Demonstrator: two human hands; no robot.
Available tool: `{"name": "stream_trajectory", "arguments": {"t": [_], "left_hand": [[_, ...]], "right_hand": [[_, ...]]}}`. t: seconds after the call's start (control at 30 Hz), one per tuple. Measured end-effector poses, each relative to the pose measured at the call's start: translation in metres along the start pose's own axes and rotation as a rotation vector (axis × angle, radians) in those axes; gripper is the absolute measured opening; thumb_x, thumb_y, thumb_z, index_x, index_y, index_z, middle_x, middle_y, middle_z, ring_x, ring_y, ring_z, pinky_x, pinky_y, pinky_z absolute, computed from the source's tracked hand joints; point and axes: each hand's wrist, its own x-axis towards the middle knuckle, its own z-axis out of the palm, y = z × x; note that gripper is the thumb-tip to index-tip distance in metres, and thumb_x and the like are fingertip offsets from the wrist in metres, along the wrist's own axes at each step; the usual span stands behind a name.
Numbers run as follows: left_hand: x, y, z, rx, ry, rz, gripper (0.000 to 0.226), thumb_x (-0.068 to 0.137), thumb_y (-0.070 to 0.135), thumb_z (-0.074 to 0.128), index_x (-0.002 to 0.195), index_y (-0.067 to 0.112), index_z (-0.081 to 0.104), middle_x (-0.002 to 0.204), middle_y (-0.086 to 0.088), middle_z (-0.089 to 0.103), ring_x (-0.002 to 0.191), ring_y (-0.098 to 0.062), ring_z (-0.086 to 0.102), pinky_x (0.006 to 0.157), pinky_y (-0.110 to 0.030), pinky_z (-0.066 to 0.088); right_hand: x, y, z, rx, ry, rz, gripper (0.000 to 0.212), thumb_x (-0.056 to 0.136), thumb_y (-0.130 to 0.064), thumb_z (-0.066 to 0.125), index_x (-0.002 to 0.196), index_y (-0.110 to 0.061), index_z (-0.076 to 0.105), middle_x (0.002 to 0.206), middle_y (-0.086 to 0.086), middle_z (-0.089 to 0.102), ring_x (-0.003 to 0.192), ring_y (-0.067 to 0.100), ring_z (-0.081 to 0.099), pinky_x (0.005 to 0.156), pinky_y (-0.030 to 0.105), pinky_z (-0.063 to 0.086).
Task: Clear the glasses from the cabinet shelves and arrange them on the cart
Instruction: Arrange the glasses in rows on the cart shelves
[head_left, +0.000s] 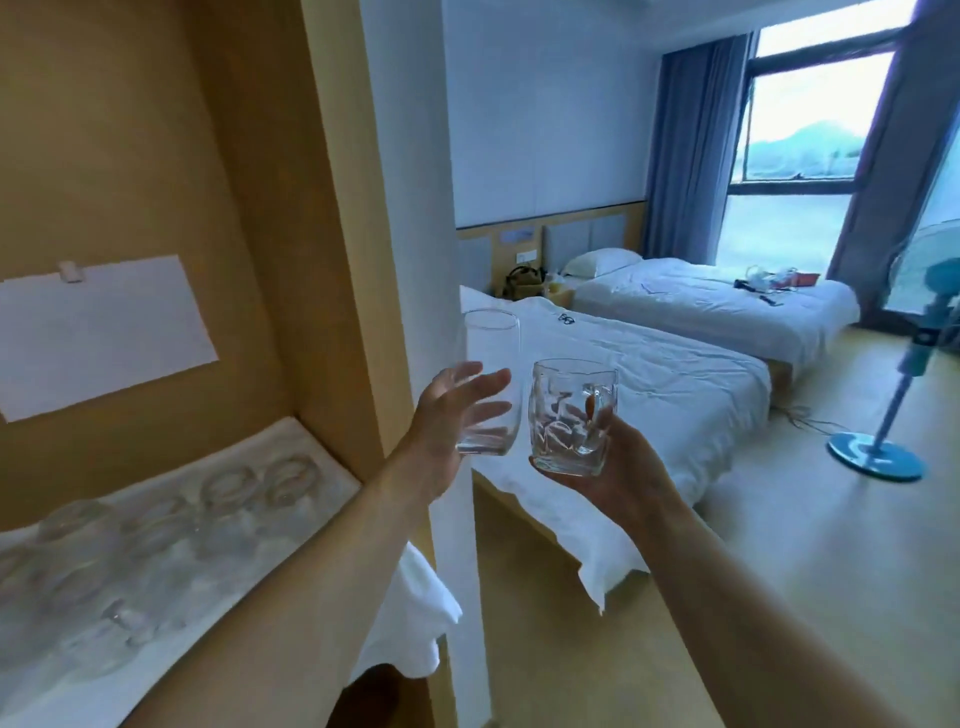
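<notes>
At frame centre, the left hand (457, 415) wraps its fingers around a tall smooth clear glass (491, 384); just right, the right hand (613, 462) grips a squat faceted clear tumbler (571, 415), glasses nearly touching

Cabinet shelf (322, 441) with a white liner, glasses standing on it

Blurred clear glasses (228, 486) crowd the liner in rows; a white cloth (415, 613) hangs off the shelf's front corner. Beyond, the near bed (649, 384) carries black spectacles (567, 318)
</notes>
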Motion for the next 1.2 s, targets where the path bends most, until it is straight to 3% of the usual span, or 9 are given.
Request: {"name": "stream_trajectory", "arguments": {"t": [0.17, 0.37, 0.57, 0.7, 0.77, 0.9, 0.97, 1.07, 1.2], "left_hand": [[0.049, -0.037, 0.083, 0.063, -0.015, 0.028, 0.081, 0.061, 0.051, 0.086, 0.131, 0.031, 0.051, 0.122, 0.002, 0.068, 0.099, -0.016, 0.072, 0.078, -0.035, 0.062], [0.098, -0.085, 0.17, 0.049, -0.021, -0.013, 0.085, 0.057, 0.047, 0.088, 0.131, 0.028, 0.05, 0.126, 0.0, 0.063, 0.111, -0.021, 0.066, 0.09, -0.044, 0.06], [0.149, -0.125, 0.236, 0.017, -0.094, -0.119, 0.092, 0.05, 0.047, 0.091, 0.129, 0.026, 0.05, 0.121, 0.0, 0.064, 0.102, -0.017, 0.07, 0.086, -0.043, 0.062], [0.195, -0.155, 0.265, 0.054, -0.179, -0.192, 0.085, 0.053, 0.04, 0.092, 0.125, 0.026, 0.05, 0.119, -0.002, 0.066, 0.1, -0.016, 0.071, 0.083, -0.04, 0.062], [0.219, -0.17, 0.281, 0.052, -0.219, -0.215, 0.087, 0.053, 0.039, 0.092, 0.127, 0.024, 0.05, 0.118, -0.002, 0.066, 0.103, -0.018, 0.07, 0.084, -0.041, 0.062], [0.272, -0.194, 0.314, 0.055, -0.324, -0.265, 0.079, 0.064, 0.028, 0.094, 0.129, 0.02, 0.049, 0.116, -0.005, 0.067, 0.104, -0.02, 0.069, 0.082, -0.041, 0.062], [0.299, -0.199, 0.33, 0.069, -0.384, -0.276, 0.074, 0.069, 0.024, 0.092, 0.129, 0.019, 0.049, 0.116, -0.006, 0.068, 0.104, -0.02, 0.069, 0.084, -0.042, 0.062], [0.332, -0.201, 0.356, 0.075, -0.45, -0.28, 0.077, 0.069, 0.024, 0.092, 0.131, 0.019, 0.048, 0.117, -0.005, 0.067, 0.102, -0.02, 0.069, 0.091, -0.045, 0.059], [0.36, -0.21, 0.397, 0.089, -0.524, -0.267, 0.079, 0.064, 0.025, 0.095, 0.13, 0.022, 0.051, 0.119, -0.003, 0.066, 0.105, -0.019, 0.07, 0.092, -0.045, 0.059]], "right_hand": [[-0.017, -0.052, -0.084, -0.048, 0.091, -0.015, 0.072, 0.051, -0.041, 0.099, 0.11, -0.007, 0.077, 0.121, 0.017, 0.068, 0.109, 0.032, 0.067, 0.107, 0.054, 0.044], [-0.038, -0.103, -0.164, -0.007, 0.207, -0.064, 0.061, 0.049, -0.04, 0.1, 0.1, -0.011, 0.081, 0.114, 0.012, 0.072, 0.104, 0.028, 0.07, 0.098, 0.05, 0.052], [-0.05, -0.13, -0.229, 0.039, 0.386, -0.135, 0.108, 0.047, -0.039, 0.1, 0.138, -0.002, 0.056, 0.135, 0.018, 0.056, 0.121, 0.034, 0.056, 0.098, 0.05, 0.05], [-0.048, -0.138, -0.271, 0.027, 0.481, -0.179, 0.085, 0.051, -0.04, 0.099, 0.124, -0.01, 0.069, 0.123, 0.012, 0.066, 0.108, 0.029, 0.067, 0.084, 0.046, 0.059], [-0.043, -0.141, -0.291, 0.0, 0.551, -0.201, 0.085, 0.051, -0.041, 0.099, 0.125, -0.012, 0.069, 0.121, 0.011, 0.067, 0.106, 0.028, 0.069, 0.081, 0.044, 0.059], [-0.024, -0.155, -0.324, -0.045, 0.721, -0.266, 0.097, 0.048, -0.044, 0.1, 0.131, -0.01, 0.064, 0.121, 0.012, 0.067, 0.109, 0.031, 0.065, 0.095, 0.05, 0.054], [-0.016, -0.163, -0.337, -0.045, 0.8, -0.324, 0.088, 0.056, -0.043, 0.097, 0.131, -0.01, 0.064, 0.12, 0.012, 0.066, 0.108, 0.029, 0.064, 0.096, 0.049, 0.051], [-0.006, -0.173, -0.358, -0.051, 0.899, -0.4, 0.059, 0.088, -0.032, 0.072, 0.138, -0.003, 0.057, 0.127, 0.017, 0.061, 0.111, 0.03, 0.061, 0.084, 0.04, 0.059], [-0.003, -0.186, -0.385, -0.074, 0.931, -0.461, 0.058, 0.09, -0.032, 0.07, 0.138, -0.003, 0.056, 0.126, 0.017, 0.06, 0.108, 0.029, 0.064, 0.086, 0.039, 0.056]]}}
